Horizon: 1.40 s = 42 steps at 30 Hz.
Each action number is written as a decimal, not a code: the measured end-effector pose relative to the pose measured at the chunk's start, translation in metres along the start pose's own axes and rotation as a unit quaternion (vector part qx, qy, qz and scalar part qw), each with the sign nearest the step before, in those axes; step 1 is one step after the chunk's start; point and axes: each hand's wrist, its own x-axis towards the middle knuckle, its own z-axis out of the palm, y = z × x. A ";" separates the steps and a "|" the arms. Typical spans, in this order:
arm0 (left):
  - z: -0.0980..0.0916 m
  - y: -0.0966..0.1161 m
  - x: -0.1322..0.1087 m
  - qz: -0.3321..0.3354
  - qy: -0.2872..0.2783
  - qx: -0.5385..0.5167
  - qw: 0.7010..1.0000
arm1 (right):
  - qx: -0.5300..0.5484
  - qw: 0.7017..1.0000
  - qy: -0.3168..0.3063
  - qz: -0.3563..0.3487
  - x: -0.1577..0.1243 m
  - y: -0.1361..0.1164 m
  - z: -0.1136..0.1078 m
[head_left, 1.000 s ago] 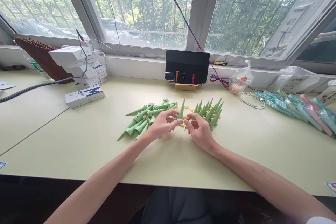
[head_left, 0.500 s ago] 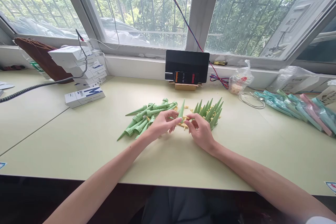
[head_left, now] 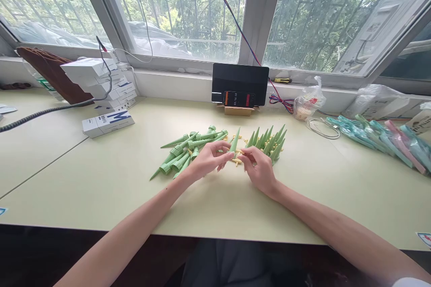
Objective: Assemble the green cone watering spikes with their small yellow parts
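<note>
Green spike point(head_left: 235, 141), yellow pieces point(head_left: 237, 161), pale yellow-green tabletop point(head_left: 215, 206); blue-lettered white box point(head_left: 107, 125)

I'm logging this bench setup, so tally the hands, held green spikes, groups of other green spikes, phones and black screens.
Left hand and right hand: 2
Held green spike: 1
Lying spike pile and standing spike cluster: 2
Phone: 1
Black screen: 1
Total: 7

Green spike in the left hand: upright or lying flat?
Upright, leaning slightly right in the head view: the green spike points tip-up, with the left hand gripping it low down.
</note>
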 end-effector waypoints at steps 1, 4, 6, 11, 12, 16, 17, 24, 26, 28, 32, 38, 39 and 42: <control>0.000 0.000 0.000 0.001 0.000 0.000 1.000 | 0.002 1.000 0.001 -0.001 0.000 0.000 0.000; 0.001 0.000 -0.001 0.004 -0.001 -0.002 1.000 | 0.010 1.000 0.004 0.003 0.000 0.000 0.000; 0.001 0.001 -0.001 0.004 0.002 0.000 1.000 | 0.016 1.000 0.005 0.006 0.000 -0.001 0.000; 0.003 0.001 -0.003 0.002 0.008 0.012 1.000 | 0.035 0.999 0.005 0.028 0.001 -0.006 -0.001; 0.003 0.001 -0.003 0.003 0.005 0.014 1.000 | 0.040 0.998 0.004 0.037 0.001 -0.007 -0.001; 0.003 -0.002 -0.003 0.008 -0.003 0.035 0.999 | 0.059 0.995 -0.006 0.081 0.000 -0.010 0.000; 0.003 -0.002 -0.003 0.009 -0.002 0.043 0.999 | 0.063 0.994 -0.007 0.093 0.000 -0.011 0.000; 0.004 -0.009 -0.002 0.064 0.017 0.101 0.993 | 0.095 0.980 -0.014 0.175 0.000 -0.015 0.002; 0.004 -0.011 0.000 0.089 0.025 0.115 0.989 | 0.110 0.974 -0.020 0.194 0.001 -0.017 0.001; 0.004 -0.014 0.001 0.110 0.029 0.133 0.985 | 0.127 0.968 -0.030 0.216 0.002 -0.018 0.000; 0.003 -0.019 0.002 0.129 0.025 0.160 0.978 | 0.159 0.953 -0.049 0.252 0.003 -0.018 0.000; 0.005 -0.020 0.001 0.133 0.031 0.177 0.975 | 0.179 0.947 -0.047 0.263 0.004 -0.016 0.002; 0.005 -0.019 0.001 0.129 0.032 0.179 0.975 | 0.178 0.948 -0.043 0.262 0.004 -0.016 0.002; 0.006 -0.017 0.002 0.117 0.034 0.170 0.978 | 0.180 0.949 -0.035 0.257 0.004 -0.016 0.002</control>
